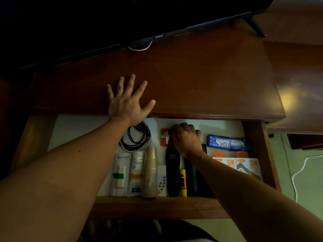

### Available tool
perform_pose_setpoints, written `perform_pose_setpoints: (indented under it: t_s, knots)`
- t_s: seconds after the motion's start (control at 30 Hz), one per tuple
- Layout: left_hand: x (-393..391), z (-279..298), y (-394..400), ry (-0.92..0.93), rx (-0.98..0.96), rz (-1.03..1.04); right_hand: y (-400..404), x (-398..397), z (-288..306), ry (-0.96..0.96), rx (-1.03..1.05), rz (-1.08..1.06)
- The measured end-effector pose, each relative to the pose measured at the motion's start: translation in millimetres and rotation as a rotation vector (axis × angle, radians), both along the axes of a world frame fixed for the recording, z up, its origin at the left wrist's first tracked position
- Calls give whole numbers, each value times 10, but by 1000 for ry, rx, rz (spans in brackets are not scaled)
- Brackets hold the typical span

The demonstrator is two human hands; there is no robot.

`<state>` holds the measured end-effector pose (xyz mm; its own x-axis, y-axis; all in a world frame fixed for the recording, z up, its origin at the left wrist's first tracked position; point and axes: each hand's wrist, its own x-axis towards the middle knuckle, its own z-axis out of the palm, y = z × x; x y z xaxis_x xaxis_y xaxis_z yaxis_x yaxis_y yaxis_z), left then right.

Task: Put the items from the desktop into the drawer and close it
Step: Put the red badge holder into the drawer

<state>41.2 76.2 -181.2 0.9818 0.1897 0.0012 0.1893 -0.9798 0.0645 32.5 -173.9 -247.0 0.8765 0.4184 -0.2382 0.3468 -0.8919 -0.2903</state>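
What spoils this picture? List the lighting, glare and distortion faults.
Head view: dim overall, the television nearly black; a yellowish glare patch on the desktop at right; wide-angle bending curves the desk edges and stretches the forearms; inside the drawer, the right hand shades the red packet.

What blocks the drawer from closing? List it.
The right hand reaches inside the open drawer, fingers curled at a red item, so hand and forearm cross the drawer. The left hand rests on the desktop, clear.
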Motion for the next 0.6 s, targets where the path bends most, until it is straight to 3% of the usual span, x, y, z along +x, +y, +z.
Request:
perform_pose_setpoints:
  t_s: [0.3,0.6]
  knots:
    - [74,-6,69,124,2,0,-57,-17,108,-18,72,-62]
    - [-432,248,-135,255,-168,-26,-249,-371,542,-40,188,-83]
